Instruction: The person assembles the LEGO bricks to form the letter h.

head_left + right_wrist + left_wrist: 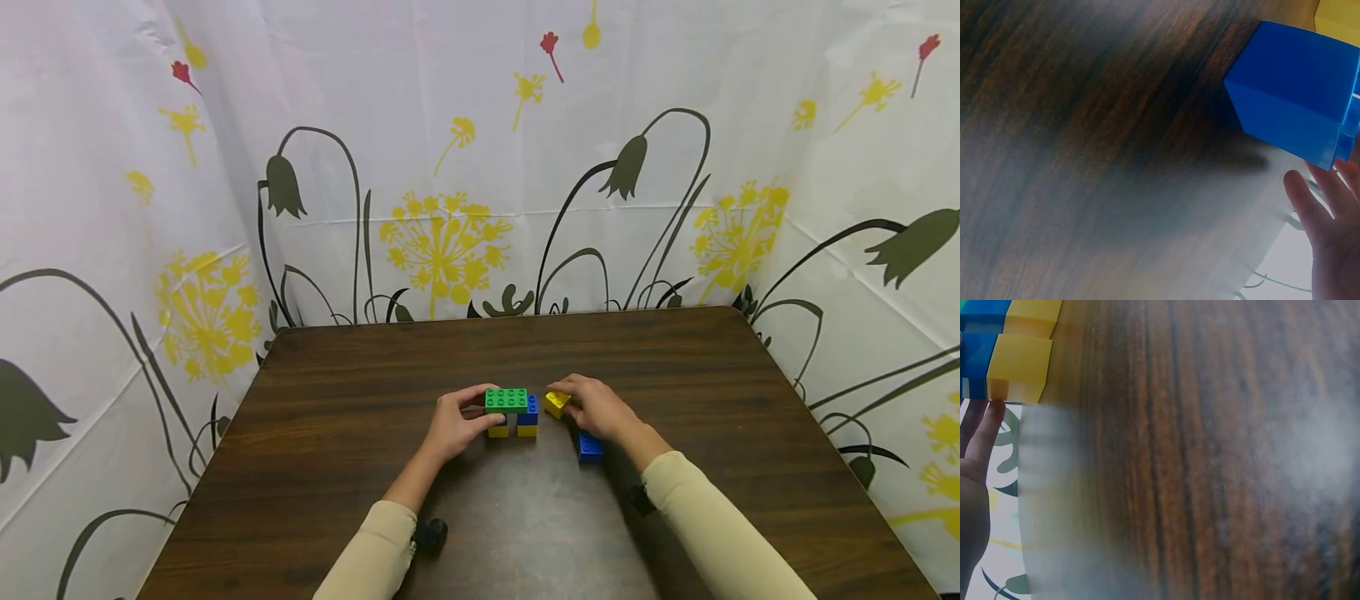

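Note:
My left hand (452, 423) holds a small toy-brick structure, thumb in front and fingers behind. A green brick (506, 399) with studs lies across the top; below it are blue bricks (532, 408) standing on two yellow bricks (527, 431), with a gap between the two columns. In the left wrist view the blue and yellow columns (1019, 365) show at the top left. Right of the structure, my right hand (602, 410) pinches a loose yellow brick (557, 403), which is tilted. A separate blue brick (590, 447) sits on the table just below that hand.
The dark wood-grain table (360, 375) carries the bricks near its middle. Behind it and at both sides hangs a white curtain (465, 83) with flower prints. A black wrist camera (431, 536) sits at my left cuff.

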The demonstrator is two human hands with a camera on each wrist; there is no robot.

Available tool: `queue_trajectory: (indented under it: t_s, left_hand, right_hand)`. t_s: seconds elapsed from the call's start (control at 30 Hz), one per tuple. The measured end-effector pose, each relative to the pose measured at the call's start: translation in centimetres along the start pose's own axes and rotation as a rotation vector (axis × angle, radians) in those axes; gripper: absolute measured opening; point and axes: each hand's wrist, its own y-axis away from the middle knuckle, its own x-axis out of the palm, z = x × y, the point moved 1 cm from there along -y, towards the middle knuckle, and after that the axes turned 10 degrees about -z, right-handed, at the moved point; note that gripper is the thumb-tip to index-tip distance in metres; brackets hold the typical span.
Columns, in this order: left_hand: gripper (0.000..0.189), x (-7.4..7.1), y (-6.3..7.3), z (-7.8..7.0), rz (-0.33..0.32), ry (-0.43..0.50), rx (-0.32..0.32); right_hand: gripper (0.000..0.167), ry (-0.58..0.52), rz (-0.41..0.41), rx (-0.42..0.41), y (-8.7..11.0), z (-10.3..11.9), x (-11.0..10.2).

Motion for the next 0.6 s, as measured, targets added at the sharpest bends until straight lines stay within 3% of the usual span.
queue_trajectory:
  t_s: [0.33,0.6]
  left_hand:
    - [0.038,0.0,-0.1,0.0,0.02,0.028,-0.005]
    - [0.035,-0.1,-0.2,-0.2,0.022,0.03,-0.019]
  right_hand:
    - [0.037,-0.034,-0.032,0.013,-0.4,0.2,-0.7]
    - [0.041,-0.087,-0.145,0.002,-1.5,2.0,-1.8]
